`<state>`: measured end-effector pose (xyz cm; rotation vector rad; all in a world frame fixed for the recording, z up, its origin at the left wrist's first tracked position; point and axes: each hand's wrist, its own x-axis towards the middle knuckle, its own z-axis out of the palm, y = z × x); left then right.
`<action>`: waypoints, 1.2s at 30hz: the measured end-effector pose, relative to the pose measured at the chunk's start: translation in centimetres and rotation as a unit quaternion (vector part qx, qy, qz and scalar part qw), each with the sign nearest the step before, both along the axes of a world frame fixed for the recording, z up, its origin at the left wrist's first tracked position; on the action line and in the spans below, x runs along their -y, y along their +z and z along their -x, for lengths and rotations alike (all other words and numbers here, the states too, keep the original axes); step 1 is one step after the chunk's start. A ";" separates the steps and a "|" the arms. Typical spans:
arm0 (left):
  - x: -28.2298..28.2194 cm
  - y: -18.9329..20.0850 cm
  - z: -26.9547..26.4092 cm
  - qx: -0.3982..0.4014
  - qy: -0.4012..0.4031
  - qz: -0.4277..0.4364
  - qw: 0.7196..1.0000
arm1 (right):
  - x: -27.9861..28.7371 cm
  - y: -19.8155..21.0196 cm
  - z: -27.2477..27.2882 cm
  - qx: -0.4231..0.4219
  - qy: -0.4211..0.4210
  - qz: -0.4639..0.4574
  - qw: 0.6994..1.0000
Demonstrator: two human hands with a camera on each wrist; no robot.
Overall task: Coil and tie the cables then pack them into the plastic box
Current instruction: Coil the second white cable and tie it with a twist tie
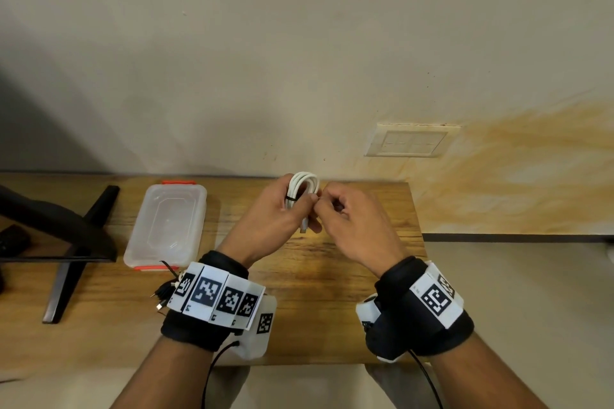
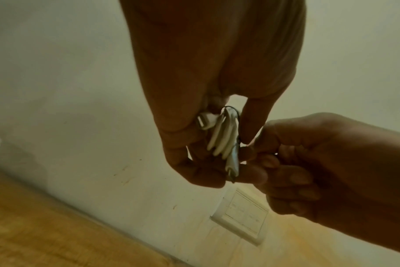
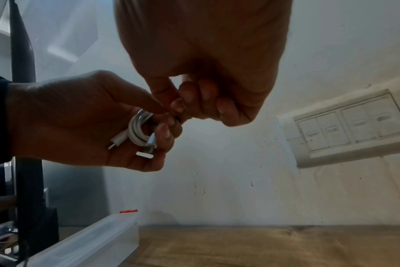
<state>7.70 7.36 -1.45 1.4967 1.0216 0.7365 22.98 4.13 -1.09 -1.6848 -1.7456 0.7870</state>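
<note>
White cable (image 1: pixel 301 188) coil gripped, no legible writing.

Head view high, facing down — both wrist views close, upward, sharing the white cable (image 1: pixel 301 189).

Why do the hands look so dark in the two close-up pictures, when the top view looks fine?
In both wrist views the left hand and right hand are backlit against the pale wall, so they read as shadowy; the white cable stays bright. The head view is evenly lit, though its wide lens bends the table edges.
</note>
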 end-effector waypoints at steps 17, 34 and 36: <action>-0.3 -0.4 -0.6 -0.018 0.111 -0.072 0.991 | 0.5 1.0 1.3 -0.239 -0.002 0.022 0.971; -0.8 -2.0 -0.7 -0.002 0.119 0.005 0.993 | 1.1 1.2 2.2 -0.253 0.034 0.016 0.967; -0.7 -1.9 -0.9 -0.001 0.103 0.000 0.995 | 1.0 1.2 1.6 -0.248 0.016 0.015 0.968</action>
